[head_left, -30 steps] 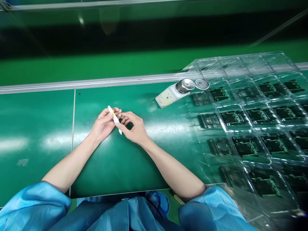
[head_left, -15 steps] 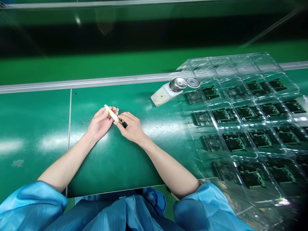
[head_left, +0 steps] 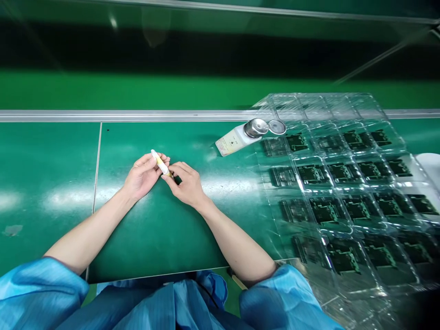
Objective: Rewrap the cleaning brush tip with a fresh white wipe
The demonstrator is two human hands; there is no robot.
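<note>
A slim white-and-yellow tube point(head_left: 160, 163) sits at the middle of the bench, slanted from upper left to lower right and held between both hands. The left hand point(head_left: 141, 176) cradles its upper half, with the left fingers point(head_left: 151, 161) curled loosely along the barrel. The right hand point(head_left: 187, 184) comes in from the other side, its fingertips point(head_left: 175, 170) pinching the lower end near a small dark tip, though the hands partly hide that end. Neither hand is clenched, so the grip is light and rests mostly on the fingertips. A slick barrel held this way could slip if the pinch eased, then drop and roll across the green bench mat point(head_left: 154, 238).

At about 2 o'clock from the hands stands a white dispensing bottle point(head_left: 235, 141) lying tilted, with a metal pump top point(head_left: 256, 128) and its round lid point(head_left: 277, 127) flipped open. It lies right beside a clear plastic tray point(head_left: 343, 103), which spreads from 2 to 4 o'clock with dark circuit boards point(head_left: 325, 175) uncovered in its pockets. A careless reach or a brushing blue sleeve point(head_left: 261, 298) could knock the bottle, and any spill could reach those boards. An aluminium rail point(head_left: 137, 115) runs along 12 o'clock.
</note>
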